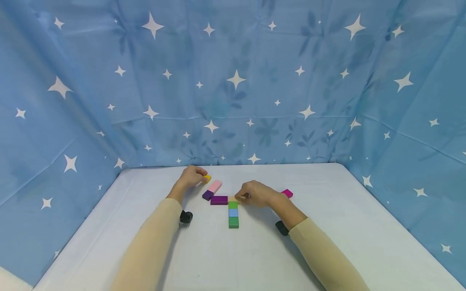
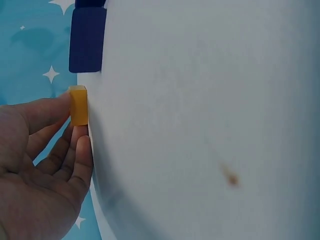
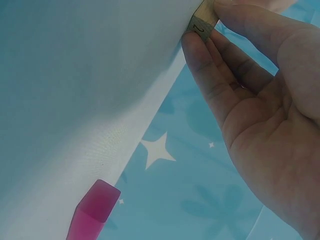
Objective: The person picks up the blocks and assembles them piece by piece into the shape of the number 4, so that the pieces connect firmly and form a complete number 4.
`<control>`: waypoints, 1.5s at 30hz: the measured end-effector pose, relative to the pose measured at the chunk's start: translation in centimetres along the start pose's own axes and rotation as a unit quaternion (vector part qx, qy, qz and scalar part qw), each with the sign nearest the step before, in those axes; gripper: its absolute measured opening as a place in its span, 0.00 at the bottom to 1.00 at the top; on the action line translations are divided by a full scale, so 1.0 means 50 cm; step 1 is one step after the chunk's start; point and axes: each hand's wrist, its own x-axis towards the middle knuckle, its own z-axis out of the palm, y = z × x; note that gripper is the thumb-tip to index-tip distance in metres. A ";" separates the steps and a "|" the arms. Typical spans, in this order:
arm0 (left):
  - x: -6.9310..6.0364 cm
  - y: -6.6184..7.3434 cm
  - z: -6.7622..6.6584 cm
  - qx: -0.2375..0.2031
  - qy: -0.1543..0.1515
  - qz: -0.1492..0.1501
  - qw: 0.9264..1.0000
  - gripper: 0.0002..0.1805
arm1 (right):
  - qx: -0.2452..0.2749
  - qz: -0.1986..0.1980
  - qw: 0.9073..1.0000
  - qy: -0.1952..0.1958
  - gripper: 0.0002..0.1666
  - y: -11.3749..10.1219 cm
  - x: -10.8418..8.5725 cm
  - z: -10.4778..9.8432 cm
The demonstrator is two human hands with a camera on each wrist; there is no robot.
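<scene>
A yellow block (image 1: 207,178) (image 2: 79,106) is pinched between the thumb and fingers of the left hand (image 1: 191,177) (image 2: 47,155), above and left of a pink block (image 1: 215,186). The right hand (image 1: 257,194) (image 3: 260,90) pinches a light wooden block (image 1: 232,199) (image 3: 202,24), which shows a dark mark in the right wrist view. That block lies beside a purple block (image 1: 219,200) and above a column of a green (image 1: 233,205), a blue (image 1: 233,213) and another green block (image 1: 234,222). The right fingers partly hide the wooden block.
A dark purple block (image 1: 208,195) (image 2: 87,40) touches the pink block's lower end. A magenta block (image 1: 287,193) (image 3: 99,200) lies right of the right hand, partly behind the wrist. A white-covered table (image 1: 225,262) stands before a blue curtain (image 1: 233,101) with white stars.
</scene>
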 end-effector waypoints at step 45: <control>0.025 0.041 0.060 -0.060 0.006 -0.026 0.998 0.15 | 0.010 0.002 1.000 -0.002 0.08 0.004 0.003 0.002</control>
